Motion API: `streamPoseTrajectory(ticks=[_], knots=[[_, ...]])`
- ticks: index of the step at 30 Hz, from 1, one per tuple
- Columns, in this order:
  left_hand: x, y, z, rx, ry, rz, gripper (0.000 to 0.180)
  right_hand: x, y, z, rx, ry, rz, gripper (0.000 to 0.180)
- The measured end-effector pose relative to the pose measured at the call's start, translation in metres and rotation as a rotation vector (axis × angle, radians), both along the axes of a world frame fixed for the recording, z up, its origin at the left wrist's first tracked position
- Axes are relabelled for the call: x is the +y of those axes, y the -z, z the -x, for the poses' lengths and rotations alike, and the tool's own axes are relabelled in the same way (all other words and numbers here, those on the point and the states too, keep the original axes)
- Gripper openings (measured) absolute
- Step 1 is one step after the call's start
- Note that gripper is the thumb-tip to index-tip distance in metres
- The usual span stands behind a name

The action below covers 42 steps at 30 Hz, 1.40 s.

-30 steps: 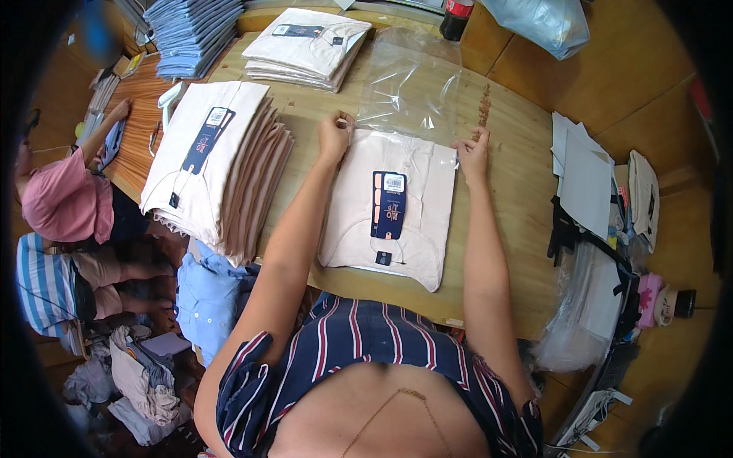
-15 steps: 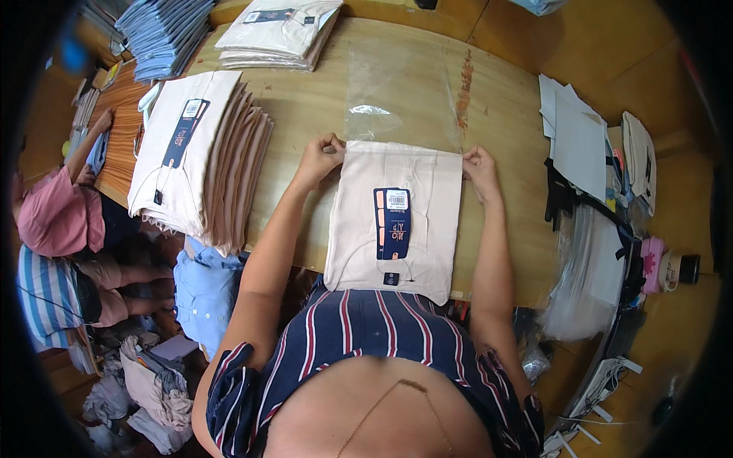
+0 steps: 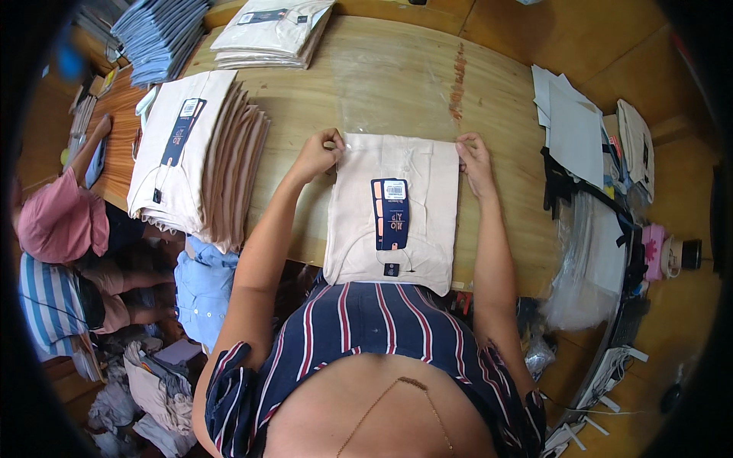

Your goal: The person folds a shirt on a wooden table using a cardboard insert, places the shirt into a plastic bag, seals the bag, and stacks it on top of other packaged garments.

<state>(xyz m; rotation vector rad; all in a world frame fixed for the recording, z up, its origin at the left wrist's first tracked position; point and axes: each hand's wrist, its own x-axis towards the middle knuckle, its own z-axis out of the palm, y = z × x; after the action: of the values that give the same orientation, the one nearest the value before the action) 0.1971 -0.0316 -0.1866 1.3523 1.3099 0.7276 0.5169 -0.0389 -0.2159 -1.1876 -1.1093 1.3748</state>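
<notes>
A folded cream garment [image 3: 351,221] lies in front of me at the near edge of the table, reaching my body. On top is a dark blue hang tag [image 3: 391,229] with a thin string and a small dark label. My left hand [image 3: 322,154] is closed in a pinch at its far left corner. At the far right corner, the thumb and fingers of my right hand [image 3: 475,162] also pinch. A clear plastic bag [image 3: 389,88] lies flat beyond the garment and meets its far edge. How far the garment overlaps the bag, I cannot tell.
Left of my left arm stands a tall stack of folded cream garments [image 3: 179,160]. Another cream stack [image 3: 267,42] and a blue garment stack [image 3: 160,38] sit farther back. White sheets [image 3: 573,133] and hanging clear plastic [image 3: 584,275] are at right. A person in pink [image 3: 65,217] works at left.
The garment and both hands have moved slightly away from me, up in the picture. The right fingers look more extended. The view has shifted a little.
</notes>
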Motion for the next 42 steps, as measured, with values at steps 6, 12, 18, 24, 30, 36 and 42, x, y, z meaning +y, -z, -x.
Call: streamPoseTrajectory(ticks=[6,12,18,24,30,36,42], knots=[[0.006,-0.001,-0.003,0.063,0.030,-0.083,0.010,-0.004,0.015,-0.003,0.091,0.058,0.025,0.009],[0.005,0.004,-0.001,-0.066,-0.001,0.012,0.002,-0.031,0.007,-0.003,0.080,0.032,0.204,0.009],[-0.037,-0.002,0.001,-0.248,-0.040,0.131,0.006,-0.071,-0.005,-0.003,-0.021,-0.014,0.277,0.010],[-0.082,0.006,-0.001,-0.312,-0.207,0.132,0.009,-0.105,-0.017,0.000,-0.088,-0.134,0.250,0.010],[-0.144,0.014,0.007,-0.341,-0.226,0.162,0.009,-0.157,-0.021,-0.005,-0.124,-0.302,0.337,0.010],[-0.218,0.004,0.020,-0.142,-0.005,0.277,0.010,-0.216,-0.034,-0.010,-0.148,-0.578,0.525,0.007],[-0.170,0.013,0.014,-0.245,-0.306,0.157,0.011,-0.158,-0.040,0.016,-0.093,-0.285,0.375,0.009]])
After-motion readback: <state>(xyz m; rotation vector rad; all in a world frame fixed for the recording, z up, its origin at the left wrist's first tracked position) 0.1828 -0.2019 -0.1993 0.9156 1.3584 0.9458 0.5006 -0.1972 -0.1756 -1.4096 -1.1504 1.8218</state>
